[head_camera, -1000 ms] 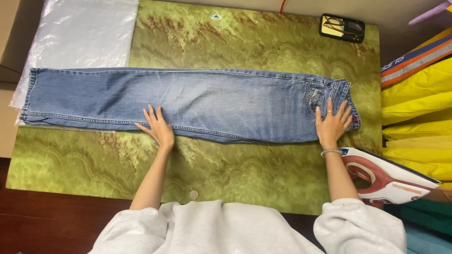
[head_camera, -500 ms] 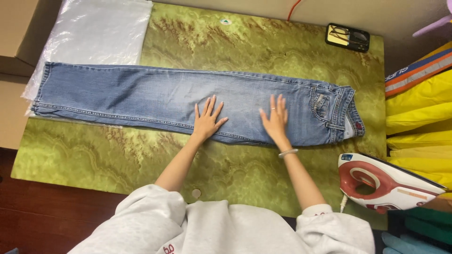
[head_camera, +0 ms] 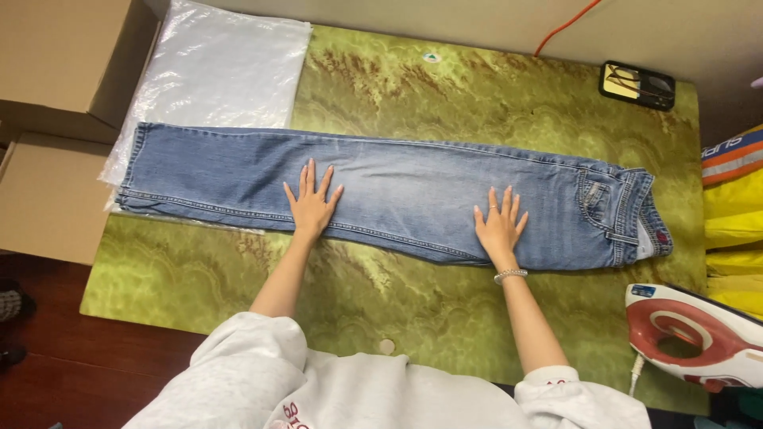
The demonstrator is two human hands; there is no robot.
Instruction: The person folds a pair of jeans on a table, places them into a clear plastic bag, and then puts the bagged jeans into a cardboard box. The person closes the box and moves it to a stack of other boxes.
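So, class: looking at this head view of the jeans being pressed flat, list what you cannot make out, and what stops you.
- Iron: its front end is cut off by the right edge.
- Underside of the jeans: hidden by the folded denim.
- Palms of the left hand and right hand: face down on the cloth.
- Small black tray: contents too small to tell.
- Yellow fabric stack: cut off at right.

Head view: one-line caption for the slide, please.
Both hands, left hand and right hand, pressed flat on folded blue jeans laid across a green mat, iron standing nearby.

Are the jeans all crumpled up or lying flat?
Flat. The jeans lie stretched out along the green mat, with both hands pressed open on them.
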